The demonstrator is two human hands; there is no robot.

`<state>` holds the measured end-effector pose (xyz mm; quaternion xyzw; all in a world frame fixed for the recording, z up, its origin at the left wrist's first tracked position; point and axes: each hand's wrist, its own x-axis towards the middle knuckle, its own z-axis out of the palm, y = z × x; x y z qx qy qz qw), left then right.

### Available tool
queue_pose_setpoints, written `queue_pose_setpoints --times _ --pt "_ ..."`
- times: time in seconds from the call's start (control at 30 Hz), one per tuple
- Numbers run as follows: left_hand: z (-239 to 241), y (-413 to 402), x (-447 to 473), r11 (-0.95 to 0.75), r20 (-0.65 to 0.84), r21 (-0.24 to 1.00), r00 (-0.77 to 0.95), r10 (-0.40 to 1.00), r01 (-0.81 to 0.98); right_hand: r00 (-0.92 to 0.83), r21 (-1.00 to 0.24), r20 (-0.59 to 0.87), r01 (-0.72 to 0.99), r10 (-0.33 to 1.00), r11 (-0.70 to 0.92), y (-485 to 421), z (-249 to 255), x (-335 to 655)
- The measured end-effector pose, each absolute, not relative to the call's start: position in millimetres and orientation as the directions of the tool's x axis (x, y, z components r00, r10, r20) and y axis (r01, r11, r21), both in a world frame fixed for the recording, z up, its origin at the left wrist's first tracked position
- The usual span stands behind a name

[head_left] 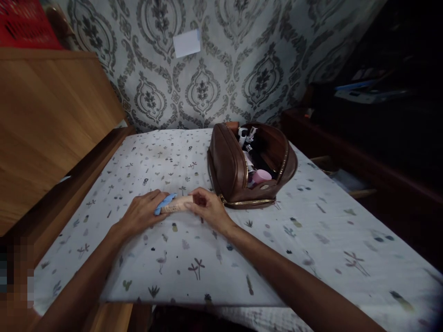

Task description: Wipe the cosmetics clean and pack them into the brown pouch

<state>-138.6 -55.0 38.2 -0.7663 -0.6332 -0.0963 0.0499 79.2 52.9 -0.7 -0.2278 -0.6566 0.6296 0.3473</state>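
A beige tube [177, 204] with small printed text lies sideways between my two hands, low over the patterned cloth. My left hand [144, 207] is closed on its left end, with a folded light-blue cloth [165, 204] between the fingers and the tube. At the right end, my right hand [209, 207] has its thumb and curled fingers on the tube's tip. Just beyond that hand stands a brown cosmetic bag [226, 161], unzipped at the top. Inside are a pink round-ended item [262, 175] and several white, clear and dark items.
A white cloth printed with palms and flamingos [187, 258] covers the table. Wooden furniture [51, 124] with a red basket [27, 25] on it borders the left. Patterned wallpaper [202, 87] carries a white card [187, 44]. Dark furniture [346, 157] stands along the right.
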Motion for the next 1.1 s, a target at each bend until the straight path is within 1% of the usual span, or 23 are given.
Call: queue_pose_setpoints --times 0.13,0.27,0.4,0.53,0.6,0.7,0.87,1.0,1.1 --pt "46 -57 -141 -0.161 0.156 0.159 0.136 0.978 0.974 -0.639 -0.954 0.300 -0.206 0.708 0.219 52 7 82" --pt "49 -59 -139 -0.131 0.132 0.193 0.106 0.986 0.972 -0.652 -0.949 0.314 -0.215 0.690 0.228 51 7 82" --pt "48 -60 -137 -0.137 0.150 0.132 0.116 0.982 0.982 -0.639 -0.963 0.268 -0.158 0.720 0.219 52 4 81" --pt "47 -58 -135 -0.173 0.203 0.053 0.159 0.966 0.983 -0.644 -0.976 0.215 -0.126 0.734 0.175 52 3 82" --pt "47 -58 -133 -0.190 0.220 0.039 0.177 0.959 0.981 -0.655 -0.980 0.199 -0.112 0.729 0.166 52 5 83" --pt "49 -57 -131 -0.179 0.194 0.042 0.168 0.967 0.983 -0.652 -0.983 0.184 -0.108 0.735 0.150 51 8 84" --pt "54 -58 -124 -0.156 0.194 0.077 0.138 0.971 0.985 -0.691 -0.987 0.092 -0.157 0.717 -0.024 52 10 83" --pt "58 -58 -112 -0.114 0.218 0.149 0.080 0.973 0.982 -0.713 -0.946 0.074 -0.270 0.697 -0.176 51 10 80" --pt "61 -57 -100 -0.061 0.229 0.189 0.017 0.973 0.980 -0.744 -0.908 0.068 -0.323 0.665 -0.268 47 9 78"
